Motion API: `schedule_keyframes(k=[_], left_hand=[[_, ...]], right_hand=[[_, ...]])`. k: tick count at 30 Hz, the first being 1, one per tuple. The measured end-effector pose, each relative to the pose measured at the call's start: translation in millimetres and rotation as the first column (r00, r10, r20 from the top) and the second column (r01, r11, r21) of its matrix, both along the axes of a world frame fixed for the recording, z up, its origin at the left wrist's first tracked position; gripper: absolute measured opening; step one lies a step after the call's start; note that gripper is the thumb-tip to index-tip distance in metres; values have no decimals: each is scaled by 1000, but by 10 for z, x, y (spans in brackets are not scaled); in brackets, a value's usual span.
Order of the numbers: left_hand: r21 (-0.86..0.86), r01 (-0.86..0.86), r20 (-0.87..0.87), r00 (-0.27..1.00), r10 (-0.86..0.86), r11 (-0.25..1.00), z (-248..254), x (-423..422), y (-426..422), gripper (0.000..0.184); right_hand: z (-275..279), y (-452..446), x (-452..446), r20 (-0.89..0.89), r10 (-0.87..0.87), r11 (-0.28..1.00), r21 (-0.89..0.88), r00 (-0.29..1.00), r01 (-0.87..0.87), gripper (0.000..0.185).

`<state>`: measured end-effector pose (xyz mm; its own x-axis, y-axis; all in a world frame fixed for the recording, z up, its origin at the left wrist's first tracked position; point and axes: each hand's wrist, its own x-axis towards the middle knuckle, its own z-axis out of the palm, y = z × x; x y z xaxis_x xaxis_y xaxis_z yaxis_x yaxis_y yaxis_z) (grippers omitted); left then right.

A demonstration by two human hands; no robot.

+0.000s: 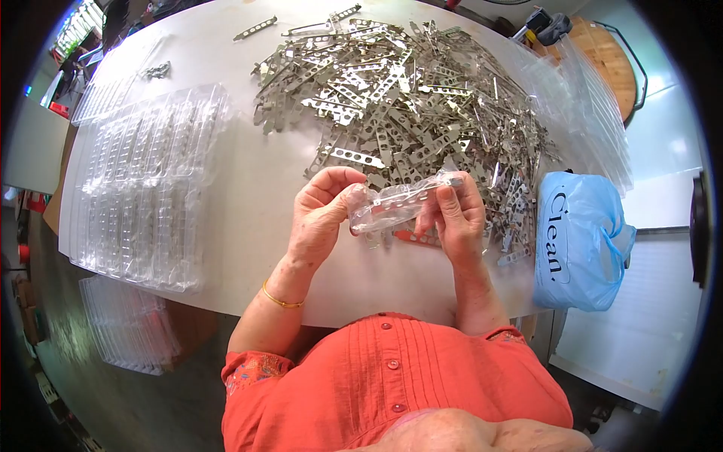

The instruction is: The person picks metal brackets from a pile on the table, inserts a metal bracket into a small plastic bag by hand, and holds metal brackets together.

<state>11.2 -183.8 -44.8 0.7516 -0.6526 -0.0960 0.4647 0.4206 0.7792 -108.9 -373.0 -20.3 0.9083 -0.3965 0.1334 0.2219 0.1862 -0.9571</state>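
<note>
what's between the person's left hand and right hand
Between the left hand and right hand is a clear plastic bag, with a holed metal strip showing through the plastic; the head view shows this.

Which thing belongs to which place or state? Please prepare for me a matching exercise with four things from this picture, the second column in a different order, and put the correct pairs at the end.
Things:
1. Blue bag
2. Metal pieces with holes
3. Clear plastic bag
4. Gold-coloured bangle

Places or states:
A. Held between the left hand and the right hand
B. Worn around the left forearm
C. Printed with the word "Clean"
D. Heaped on the table, mostly beyond the hands

Right pairs: 1-C, 2-D, 3-A, 4-B
</note>
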Motion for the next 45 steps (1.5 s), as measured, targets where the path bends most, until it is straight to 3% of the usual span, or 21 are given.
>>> schedule_keyframes(k=[3,5,8,12,14,18,24,26,30,32,45], left_hand=[[24,-35,79,996,33,999,-13,-20,-7,15],[129,-158,174,976,134,979,35,-42,-18,14],[140,-246,248,947,206,959,46,-64,-39,13],[133,-209,253,952,170,969,50,-65,-24,15],[143,-78,193,980,50,987,55,-45,-10,18],[97,-16,210,978,-5,995,31,-60,-20,20],[75,-28,241,970,9,997,-21,-41,-19,19],[73,-49,173,984,35,996,-29,-49,-20,16],[69,-68,141,988,58,995,34,-41,-16,11],[167,-137,216,971,99,976,35,-52,-45,10],[161,-252,307,932,195,954,46,-106,-64,18]], right_hand=[[-28,2,7,14,3,1000,-10,1000,-3,18],[-33,15,21,37,-64,998,-13,997,64,18],[-45,19,22,58,-122,992,-33,991,124,18],[-12,23,15,48,-173,984,-39,984,175,19],[-34,-12,18,40,-159,987,-22,986,160,19],[-15,4,12,43,-130,992,5,991,130,19],[-25,36,35,14,-109,994,-29,994,109,17],[-29,13,15,8,-49,993,-107,999,50,18],[14,53,0,0,-28,998,-60,1000,28,17],[6,59,6,45,-67,996,-58,997,69,17],[-25,49,20,49,-140,985,-90,989,144,15]])
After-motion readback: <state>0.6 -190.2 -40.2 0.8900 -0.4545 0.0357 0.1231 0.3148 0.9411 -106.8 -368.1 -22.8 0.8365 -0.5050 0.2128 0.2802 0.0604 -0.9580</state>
